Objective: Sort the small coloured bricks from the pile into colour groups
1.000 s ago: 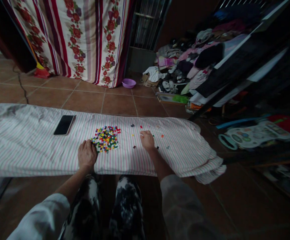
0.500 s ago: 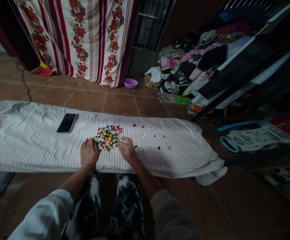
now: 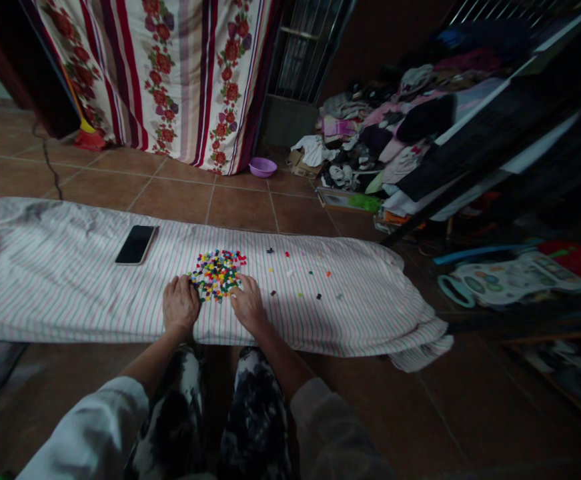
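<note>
A pile of small bead-like pieces (image 3: 215, 272) in many colours lies on the striped cloth (image 3: 95, 293). My left hand (image 3: 181, 305) rests flat against the pile's left edge, palm down, its fingers stretched out. At the pile's right edge is my right hand (image 3: 248, 305), its fingers bent down and drawn together over the pieces. Whatever its fingertips pinch is too small to make out. To the right, several single pieces lie apart in loose rows, among them a red piece (image 3: 287, 254), an orange piece (image 3: 328, 274) and a dark piece (image 3: 319, 297).
A phone (image 3: 136, 245) lies on the cloth left of the pile. Beyond, on the tiled floor, stand a purple basin (image 3: 263, 167) and a red broom (image 3: 90, 139) by a flowered curtain (image 3: 185, 80). Heaped clothes (image 3: 370, 127) and a toy panel (image 3: 500, 277) are at the right.
My right hand has shifted slightly left, onto the pile's edge, and a brown piece beside it now shows fully. My left hand keeps its place.
</note>
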`<action>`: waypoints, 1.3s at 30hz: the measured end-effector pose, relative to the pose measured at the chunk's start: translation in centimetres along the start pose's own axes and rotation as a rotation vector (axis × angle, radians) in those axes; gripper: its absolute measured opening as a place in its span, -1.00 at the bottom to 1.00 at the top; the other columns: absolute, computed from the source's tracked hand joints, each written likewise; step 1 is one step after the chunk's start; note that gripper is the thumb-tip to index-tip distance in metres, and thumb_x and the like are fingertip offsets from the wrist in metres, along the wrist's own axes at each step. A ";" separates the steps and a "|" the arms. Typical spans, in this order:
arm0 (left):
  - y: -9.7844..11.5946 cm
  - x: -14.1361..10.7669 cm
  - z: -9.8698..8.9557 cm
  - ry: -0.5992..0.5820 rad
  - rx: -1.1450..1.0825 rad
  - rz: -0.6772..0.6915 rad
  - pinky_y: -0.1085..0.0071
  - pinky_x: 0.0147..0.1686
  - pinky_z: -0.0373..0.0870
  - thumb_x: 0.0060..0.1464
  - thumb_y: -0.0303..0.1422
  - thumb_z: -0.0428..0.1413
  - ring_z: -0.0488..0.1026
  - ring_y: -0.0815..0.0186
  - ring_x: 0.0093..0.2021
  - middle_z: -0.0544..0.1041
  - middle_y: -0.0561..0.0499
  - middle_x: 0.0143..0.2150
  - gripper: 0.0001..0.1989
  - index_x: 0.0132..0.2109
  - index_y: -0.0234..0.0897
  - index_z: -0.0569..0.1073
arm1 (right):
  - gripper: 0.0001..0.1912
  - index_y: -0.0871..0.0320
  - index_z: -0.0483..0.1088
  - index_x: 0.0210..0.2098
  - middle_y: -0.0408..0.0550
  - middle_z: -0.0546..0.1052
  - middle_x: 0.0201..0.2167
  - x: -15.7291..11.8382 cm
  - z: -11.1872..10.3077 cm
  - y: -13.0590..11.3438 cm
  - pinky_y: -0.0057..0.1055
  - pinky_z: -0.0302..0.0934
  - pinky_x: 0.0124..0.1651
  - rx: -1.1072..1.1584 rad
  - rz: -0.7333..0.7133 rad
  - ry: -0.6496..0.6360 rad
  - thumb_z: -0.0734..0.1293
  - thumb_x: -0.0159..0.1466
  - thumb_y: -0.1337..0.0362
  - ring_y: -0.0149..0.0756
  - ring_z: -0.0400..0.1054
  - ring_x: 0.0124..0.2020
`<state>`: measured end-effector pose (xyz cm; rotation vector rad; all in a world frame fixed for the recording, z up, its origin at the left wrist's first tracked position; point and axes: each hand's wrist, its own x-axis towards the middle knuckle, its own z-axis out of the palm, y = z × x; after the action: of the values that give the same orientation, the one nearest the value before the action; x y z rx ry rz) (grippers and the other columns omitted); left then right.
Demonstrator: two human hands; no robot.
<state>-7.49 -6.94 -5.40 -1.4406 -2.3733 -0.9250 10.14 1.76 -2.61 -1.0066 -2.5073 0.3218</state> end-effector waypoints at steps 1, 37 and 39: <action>0.0 0.0 0.0 -0.003 -0.002 0.000 0.04 0.17 0.14 0.21 -0.35 -0.17 0.28 0.03 0.19 0.48 -0.28 -0.01 -0.60 0.11 -0.42 0.31 | -0.86 0.12 0.50 -0.24 0.04 0.30 0.18 0.0 0.1 -0.1 -0.10 0.07 0.22 -0.006 0.000 0.000 0.30 0.26 0.35 -0.11 0.07 0.20; 0.1 0.1 0.0 0.025 0.100 0.043 0.07 0.14 0.22 0.23 -0.35 -0.19 0.31 0.02 0.14 0.51 -0.31 -0.05 -0.58 0.10 -0.48 0.34 | -0.85 0.13 0.42 -0.21 -0.04 0.52 -0.24 2.7 -4.1 8.5 -0.38 0.06 -0.07 -0.171 0.397 0.058 0.24 0.26 0.37 -0.24 0.30 -0.12; 0.0 0.1 0.1 0.024 0.104 0.048 0.06 0.14 0.22 0.23 -0.34 -0.19 0.31 0.02 0.14 0.51 -0.32 -0.05 -0.58 0.10 -0.48 0.34 | -0.86 0.13 0.42 -0.22 -0.04 0.52 -0.23 2.8 -4.1 9.5 -0.39 0.07 -0.08 -0.185 0.417 0.038 0.25 0.26 0.37 -0.25 0.31 -0.14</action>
<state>-7.51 -6.85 -5.43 -1.4322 -2.3227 -0.7908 15.95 10.66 -1.53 -1.5964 -2.3089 0.1888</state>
